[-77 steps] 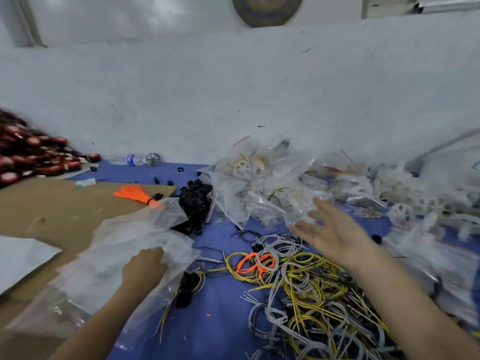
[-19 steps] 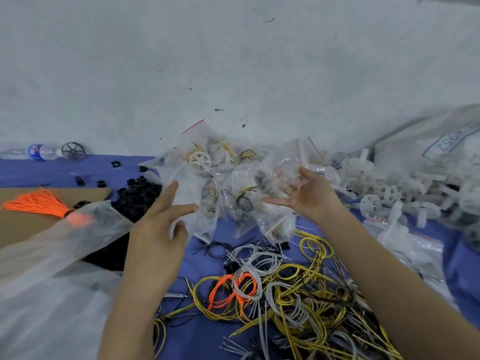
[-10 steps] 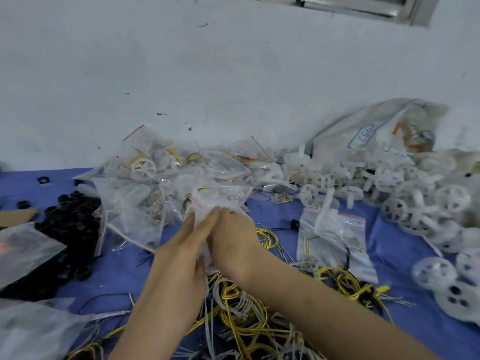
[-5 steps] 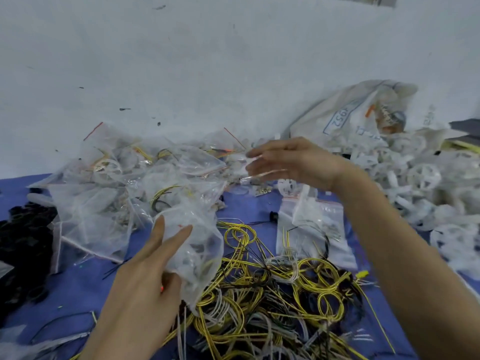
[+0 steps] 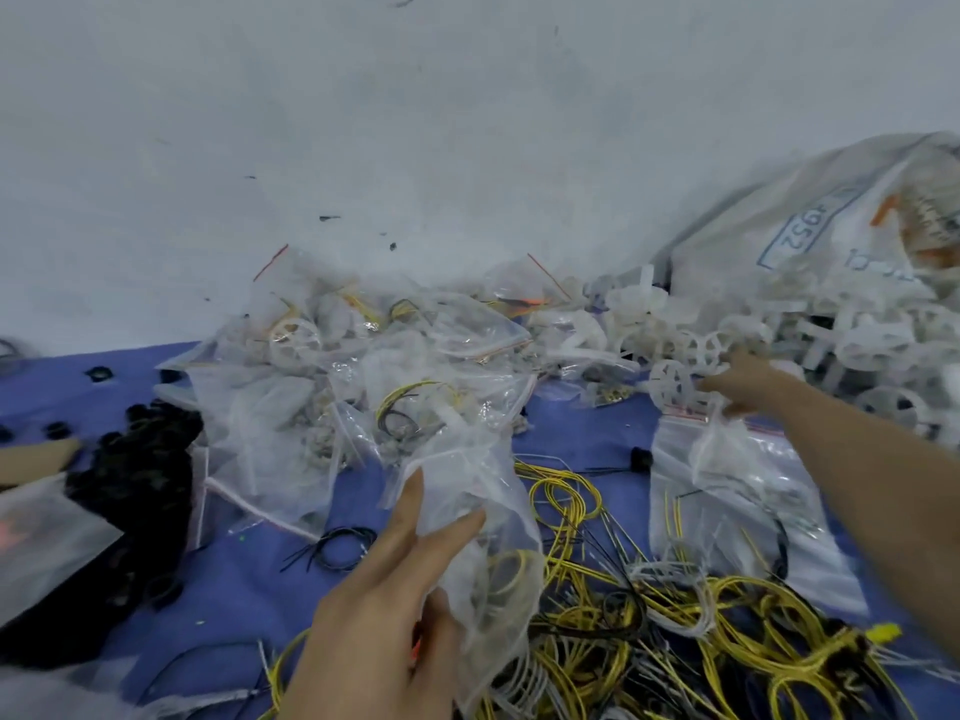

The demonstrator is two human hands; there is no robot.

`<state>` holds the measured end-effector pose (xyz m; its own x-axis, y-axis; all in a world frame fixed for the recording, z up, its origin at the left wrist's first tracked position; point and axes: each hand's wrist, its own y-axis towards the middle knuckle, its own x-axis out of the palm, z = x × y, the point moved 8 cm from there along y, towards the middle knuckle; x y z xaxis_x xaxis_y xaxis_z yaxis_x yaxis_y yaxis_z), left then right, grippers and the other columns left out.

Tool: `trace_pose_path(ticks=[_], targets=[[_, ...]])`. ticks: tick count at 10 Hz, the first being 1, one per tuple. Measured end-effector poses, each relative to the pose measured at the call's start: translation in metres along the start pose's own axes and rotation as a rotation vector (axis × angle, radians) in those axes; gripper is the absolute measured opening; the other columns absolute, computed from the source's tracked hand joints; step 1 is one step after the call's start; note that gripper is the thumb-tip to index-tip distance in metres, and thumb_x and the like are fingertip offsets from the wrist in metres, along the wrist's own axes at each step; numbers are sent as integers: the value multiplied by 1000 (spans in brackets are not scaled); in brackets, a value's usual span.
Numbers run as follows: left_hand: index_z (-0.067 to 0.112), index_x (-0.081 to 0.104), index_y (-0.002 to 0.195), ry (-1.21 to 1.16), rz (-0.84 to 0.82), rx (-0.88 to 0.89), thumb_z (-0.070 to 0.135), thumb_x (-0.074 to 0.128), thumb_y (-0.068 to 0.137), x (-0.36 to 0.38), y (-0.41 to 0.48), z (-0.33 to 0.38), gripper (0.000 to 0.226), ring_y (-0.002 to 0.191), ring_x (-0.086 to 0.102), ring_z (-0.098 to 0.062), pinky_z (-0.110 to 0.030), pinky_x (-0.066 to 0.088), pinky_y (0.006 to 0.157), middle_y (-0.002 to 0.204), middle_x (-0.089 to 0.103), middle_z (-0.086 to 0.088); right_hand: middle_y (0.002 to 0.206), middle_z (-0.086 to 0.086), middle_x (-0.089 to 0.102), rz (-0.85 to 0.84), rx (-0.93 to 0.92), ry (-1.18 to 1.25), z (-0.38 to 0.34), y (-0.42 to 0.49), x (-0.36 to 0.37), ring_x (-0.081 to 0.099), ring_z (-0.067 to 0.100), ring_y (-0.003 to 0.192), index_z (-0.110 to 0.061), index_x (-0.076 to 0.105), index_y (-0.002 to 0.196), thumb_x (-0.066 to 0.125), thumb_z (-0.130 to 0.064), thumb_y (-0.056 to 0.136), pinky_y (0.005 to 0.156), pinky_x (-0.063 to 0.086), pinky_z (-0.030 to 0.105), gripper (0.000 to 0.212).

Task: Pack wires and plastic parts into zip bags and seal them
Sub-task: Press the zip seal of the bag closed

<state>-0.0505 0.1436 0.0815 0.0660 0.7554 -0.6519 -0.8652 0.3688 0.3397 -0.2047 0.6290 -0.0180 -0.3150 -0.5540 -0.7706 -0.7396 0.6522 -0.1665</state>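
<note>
The left hand (image 5: 384, 615) holds a clear zip bag (image 5: 493, 537); the right hand (image 5: 743, 384) is at the white plastic wheels (image 5: 675, 381), its grip too blurry to tell

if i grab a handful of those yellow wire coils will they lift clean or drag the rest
Probably floppy: the yellow wire coils lie in loose, uneven loops. Likely to drag neighbours, since they interlace with white wires. Probably light for their bulk, being thin strands.

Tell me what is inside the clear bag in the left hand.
A yellow wire coil shows through the bag held by the left hand. Crumpled plastic and the hand hide anything else in it.
</note>
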Motion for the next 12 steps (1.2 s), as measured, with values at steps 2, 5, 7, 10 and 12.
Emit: trace_pose_path(ticks=[2,5,7,10,12], targets=[[85,14,99,27,45,-11,19,59,79,-4,-1,-3,81,107,21,35,9,33,72,109,-19,65,119,29,49,135,-81,-255,-6,0,2,56,42,98,-1,37,130,69,-12,82,76,53,46,59],[75,41,102,-5,150,56,-5,62,79,-9,-2,-9,87,95,42,25,8,34,72,137,30,37,103,25,64,321,-167,-453,-12,-11,-6,61,38,93,2,64,94,48,-3,89,69,46,36,17],[65,39,119,11,125,204,-22,52,74,-10,-1,1,99,121,21,28,8,30,84,138,37,29,97,21,68,560,-324,467,-50,-106,-73,63,29,60,-10,67,96,50,-10,95,57,51,32,17],[46,56,85,-396,182,-16,-14,46,86,-18,-2,11,61,86,66,-3,-3,39,68,116,65,24,83,-4,69,-849,-1065,1019,-151,-372,-1,59,23,68,-25,72,85,81,-30,70,55,45,32,18],[20,64,57,-788,204,-48,1,46,94,-28,1,0,45,85,67,5,-8,50,69,95,74,11,86,16,66,-841,-1033,633,-153,-380,39,54,41,69,-26,74,89,62,-23,89,61,42,52,12]])
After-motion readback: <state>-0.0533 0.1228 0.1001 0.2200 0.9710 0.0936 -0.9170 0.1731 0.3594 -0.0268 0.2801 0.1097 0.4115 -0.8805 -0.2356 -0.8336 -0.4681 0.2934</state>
